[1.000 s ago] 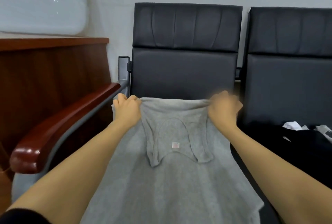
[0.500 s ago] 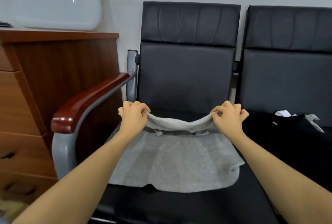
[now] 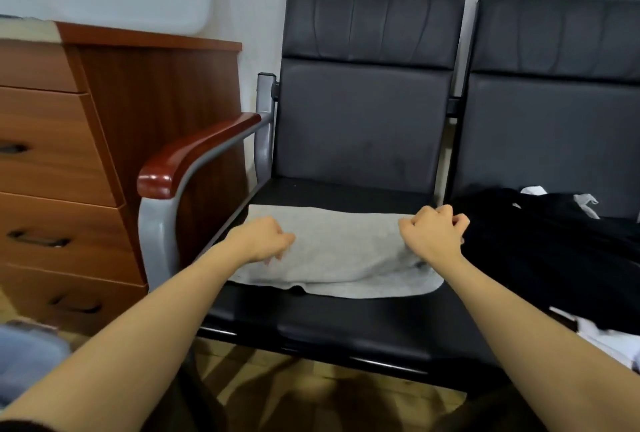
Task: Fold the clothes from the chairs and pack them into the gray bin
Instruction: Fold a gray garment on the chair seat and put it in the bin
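**Gray garment folded on chair seat, both hands at its edges**

Gray garment [image 3: 341, 251] lies flat on the seat of the left black chair [image 3: 363, 120], folded over so a top layer covers a lower layer that sticks out along the near edge and the near right corner. Fold edge runs straight across the far side, beyond the fingers of both hands.

Left hand [image 3: 265, 239] rests on the garment's left portion, fingers curled under toward the cloth; looks like they pinch the top layer, but the fingertips are blurred and mostly hidden, so the grip is hard to confirm. Right hand [image 3: 433, 234] sits at the garment's right edge, knuckles up, fingers curled tight into a loose fist; fabric bunches just under and to the near side of it. Cannot tell if cloth is actually clamped inside the fingers.

Between the two hands the gray cloth is smooth. Just right of the right-hand fingers starts a dark pile of black clothes [image 3: 554, 241] on the seat of the right black chair [image 3: 561, 102], with white fabric [image 3: 585, 203] poking out beyond it. Left of the left-hand fingers: the chair's wooden armrest [image 3: 194, 154] on a gray metal frame, then a wooden drawer cabinet [image 3: 69, 154]. Gray bin not seen.
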A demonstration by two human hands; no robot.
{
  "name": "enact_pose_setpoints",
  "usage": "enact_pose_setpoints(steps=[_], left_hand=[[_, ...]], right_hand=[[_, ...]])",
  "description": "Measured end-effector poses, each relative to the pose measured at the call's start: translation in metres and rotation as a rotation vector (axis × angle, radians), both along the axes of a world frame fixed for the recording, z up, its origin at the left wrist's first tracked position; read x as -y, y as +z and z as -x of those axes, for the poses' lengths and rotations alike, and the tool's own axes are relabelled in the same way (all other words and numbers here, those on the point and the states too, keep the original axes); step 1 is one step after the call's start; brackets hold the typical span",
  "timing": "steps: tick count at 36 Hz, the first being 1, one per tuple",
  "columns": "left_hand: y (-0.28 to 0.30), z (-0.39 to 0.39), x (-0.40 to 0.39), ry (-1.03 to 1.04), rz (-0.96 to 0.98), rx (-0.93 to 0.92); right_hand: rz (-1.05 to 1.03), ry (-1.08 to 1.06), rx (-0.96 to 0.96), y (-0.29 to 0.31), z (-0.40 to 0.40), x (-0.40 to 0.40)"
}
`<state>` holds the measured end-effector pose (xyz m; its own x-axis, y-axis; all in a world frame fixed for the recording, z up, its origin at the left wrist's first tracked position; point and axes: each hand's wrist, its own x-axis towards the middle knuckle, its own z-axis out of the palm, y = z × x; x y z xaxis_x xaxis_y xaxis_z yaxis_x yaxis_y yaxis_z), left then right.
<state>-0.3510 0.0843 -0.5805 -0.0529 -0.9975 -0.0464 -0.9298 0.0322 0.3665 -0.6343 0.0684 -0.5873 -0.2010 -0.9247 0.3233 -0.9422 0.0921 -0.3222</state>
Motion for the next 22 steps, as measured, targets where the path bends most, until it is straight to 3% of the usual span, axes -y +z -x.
enact_pose_setpoints(steps=[2, 5, 10, 16, 22], left_hand=[[-0.008, 0.005, 0.000, 0.007, 0.026, 0.165], [-0.021, 0.014, 0.003, 0.022, 0.105, 0.222], [-0.048, 0.020, 0.009, -0.008, -0.213, 0.237], [-0.060, 0.005, 0.037, -0.008, -0.200, 0.223], [-0.063, -0.005, 0.070, 0.006, -0.100, 0.077]], right_hand=[[-0.067, 0.017, -0.099, -0.007, -0.007, 0.002], [-0.142, 0.122, -0.135, -0.015, -0.021, 0.009], [-0.398, 0.442, -0.088, -0.041, -0.044, 0.021], [-0.501, 0.394, -0.164, -0.060, -0.052, 0.043], [-0.398, 0.379, -0.210, -0.052, -0.054, 0.069]])
